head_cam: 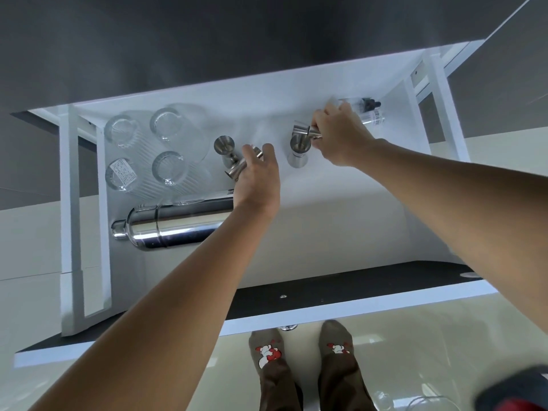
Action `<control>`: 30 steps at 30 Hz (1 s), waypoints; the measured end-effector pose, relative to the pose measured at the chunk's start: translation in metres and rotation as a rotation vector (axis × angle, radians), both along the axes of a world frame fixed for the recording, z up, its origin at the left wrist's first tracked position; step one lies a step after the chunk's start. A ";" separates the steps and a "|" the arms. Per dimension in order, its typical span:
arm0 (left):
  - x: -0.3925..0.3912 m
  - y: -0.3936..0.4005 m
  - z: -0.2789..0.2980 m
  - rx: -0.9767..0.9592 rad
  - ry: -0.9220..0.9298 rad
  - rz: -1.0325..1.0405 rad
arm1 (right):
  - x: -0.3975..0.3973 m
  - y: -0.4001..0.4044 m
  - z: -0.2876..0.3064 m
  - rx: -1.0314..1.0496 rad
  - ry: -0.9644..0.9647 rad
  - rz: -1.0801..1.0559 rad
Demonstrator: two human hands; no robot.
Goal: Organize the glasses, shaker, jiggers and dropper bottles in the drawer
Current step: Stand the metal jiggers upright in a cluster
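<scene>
The white drawer (341, 221) is pulled open below me. Several clear glasses (169, 167) stand in its left part. A steel shaker (169, 226) lies on its side near the front left. One steel jigger (224, 146) stands in the middle. My left hand (258, 176) is shut on a second jigger (237, 169), held tilted beside it. Another jigger (298, 154) stands to the right. My right hand (341, 134) grips a jigger (305, 132) held sideways just above that one. Dropper bottles (370, 109) lie at the back right, partly hidden by my right hand.
Drawer rails and white side walls (71, 203) run along both sides. A dark countertop (207, 40) overhangs the back. The drawer's dark front edge (341, 289) is near my feet (308, 369) on the glossy floor. A dark red object (519, 390) sits at the bottom right.
</scene>
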State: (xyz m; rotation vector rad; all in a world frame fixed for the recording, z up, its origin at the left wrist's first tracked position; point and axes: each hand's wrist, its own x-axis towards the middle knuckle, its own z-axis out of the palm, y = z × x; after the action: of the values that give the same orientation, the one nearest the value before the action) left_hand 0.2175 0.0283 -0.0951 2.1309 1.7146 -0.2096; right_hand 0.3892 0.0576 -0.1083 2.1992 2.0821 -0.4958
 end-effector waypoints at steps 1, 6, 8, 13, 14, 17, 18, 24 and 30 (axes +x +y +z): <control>-0.001 0.000 0.000 -0.010 0.004 0.000 | -0.001 -0.003 -0.002 0.010 0.050 -0.055; -0.003 0.010 0.002 -0.069 0.051 0.001 | -0.004 -0.028 -0.005 0.161 0.382 -0.308; -0.004 0.012 0.004 -0.102 0.071 -0.006 | -0.005 -0.041 -0.004 0.189 0.510 -0.403; -0.019 0.004 0.017 -0.025 -0.052 -0.017 | -0.008 -0.074 -0.001 0.181 0.732 -0.495; -0.024 0.000 0.020 0.018 -0.082 -0.017 | -0.008 -0.078 -0.001 0.174 0.738 -0.482; -0.039 -0.009 0.022 0.117 -0.142 0.034 | -0.012 -0.080 -0.003 0.124 0.705 -0.446; -0.043 -0.011 0.022 0.129 -0.156 0.070 | -0.014 -0.079 -0.004 0.115 0.705 -0.445; -0.044 -0.014 0.020 0.101 -0.279 0.340 | -0.029 -0.065 -0.006 0.052 0.741 -0.447; -0.044 0.006 0.021 -0.044 -0.389 0.468 | -0.042 -0.052 -0.008 0.062 0.658 -0.339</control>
State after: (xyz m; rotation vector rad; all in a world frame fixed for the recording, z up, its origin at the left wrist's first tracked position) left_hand 0.1739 0.0339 -0.0741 1.5489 1.8750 0.2783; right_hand 0.3467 0.0055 -0.1159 2.7058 1.9672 -1.3594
